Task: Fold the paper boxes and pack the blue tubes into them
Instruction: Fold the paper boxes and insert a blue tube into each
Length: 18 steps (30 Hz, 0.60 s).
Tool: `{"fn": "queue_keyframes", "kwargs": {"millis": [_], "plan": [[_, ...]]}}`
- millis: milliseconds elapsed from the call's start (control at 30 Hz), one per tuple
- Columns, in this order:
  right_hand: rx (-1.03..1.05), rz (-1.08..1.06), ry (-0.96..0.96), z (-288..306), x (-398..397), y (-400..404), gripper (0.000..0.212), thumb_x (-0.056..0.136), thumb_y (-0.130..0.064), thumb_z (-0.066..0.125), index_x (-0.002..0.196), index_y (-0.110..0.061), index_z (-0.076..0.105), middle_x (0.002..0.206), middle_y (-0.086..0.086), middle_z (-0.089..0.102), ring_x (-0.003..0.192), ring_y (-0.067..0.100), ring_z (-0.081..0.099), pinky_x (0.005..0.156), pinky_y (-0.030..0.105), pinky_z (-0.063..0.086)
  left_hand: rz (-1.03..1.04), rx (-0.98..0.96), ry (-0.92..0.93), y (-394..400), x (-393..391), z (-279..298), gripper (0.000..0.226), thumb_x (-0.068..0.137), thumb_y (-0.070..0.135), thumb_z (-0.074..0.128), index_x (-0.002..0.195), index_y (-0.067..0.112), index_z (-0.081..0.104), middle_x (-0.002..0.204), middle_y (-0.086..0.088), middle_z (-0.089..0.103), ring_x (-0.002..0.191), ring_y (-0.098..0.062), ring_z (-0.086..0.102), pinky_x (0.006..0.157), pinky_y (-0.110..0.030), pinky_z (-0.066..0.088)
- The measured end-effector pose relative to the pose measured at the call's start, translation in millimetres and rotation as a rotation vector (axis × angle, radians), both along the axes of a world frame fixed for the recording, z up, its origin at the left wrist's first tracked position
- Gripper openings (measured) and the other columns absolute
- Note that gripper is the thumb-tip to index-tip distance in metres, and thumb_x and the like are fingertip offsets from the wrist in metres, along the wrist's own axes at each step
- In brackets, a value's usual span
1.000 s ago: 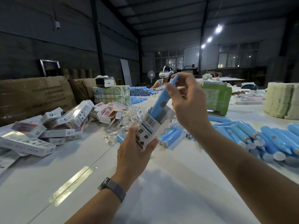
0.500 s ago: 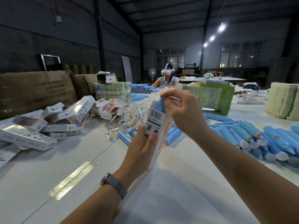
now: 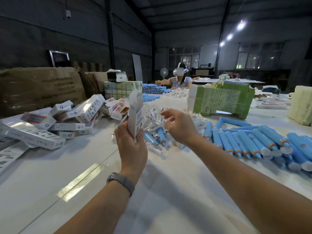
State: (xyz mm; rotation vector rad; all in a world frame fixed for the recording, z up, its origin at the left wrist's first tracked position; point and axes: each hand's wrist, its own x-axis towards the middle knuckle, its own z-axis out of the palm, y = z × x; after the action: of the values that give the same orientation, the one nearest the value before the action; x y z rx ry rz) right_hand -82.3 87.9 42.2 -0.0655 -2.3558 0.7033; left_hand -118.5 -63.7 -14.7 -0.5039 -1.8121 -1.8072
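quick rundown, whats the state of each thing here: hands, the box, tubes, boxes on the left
left hand: grips the box
box: held upright, top flap open
right hand: fingers loose, holds nothing, over the clear wrappers
blue tubes: loose, lying on the table
boxes on the left: piled on the table

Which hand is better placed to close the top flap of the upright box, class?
Probably the right hand: it is open, free and close beside the box. The left hand already grips the box's lower end, steadying it.
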Motion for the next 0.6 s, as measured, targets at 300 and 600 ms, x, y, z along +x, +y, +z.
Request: {"fn": "queue_keyframes", "kwargs": {"millis": [300, 600], "plan": [[0.748, -0.134, -0.482, -23.4, -101.3, -23.5, 0.037, 0.086, -0.006, 0.054, 0.117, -0.025, 0.058, 0.121, 0.006, 0.061, 0.125, 0.030, 0.041, 0.099, 0.051, 0.036, -0.038, 0.096, -0.051, -1.5, -7.1, -2.4, 0.020, 0.098, 0.018, 0.057, 0.111, 0.022, 0.043, 0.119, -0.003, 0.046, 0.116, -0.027, 0.052, 0.096, -0.051, 0.051], [0.359, -0.088, -0.179, -13.1, -94.2, -12.3, 0.011, 0.092, -0.021, 0.059, 0.093, -0.021, 0.069, 0.095, 0.003, 0.071, 0.091, 0.026, 0.065, 0.072, 0.029, 0.046, -0.155, 0.101, -0.048, 1.1, 3.1, -0.4, 0.027, 0.096, 0.020, 0.063, 0.095, 0.035, 0.042, 0.109, 0.002, 0.061, 0.104, -0.018, 0.064, 0.087, -0.048, 0.057]]}}
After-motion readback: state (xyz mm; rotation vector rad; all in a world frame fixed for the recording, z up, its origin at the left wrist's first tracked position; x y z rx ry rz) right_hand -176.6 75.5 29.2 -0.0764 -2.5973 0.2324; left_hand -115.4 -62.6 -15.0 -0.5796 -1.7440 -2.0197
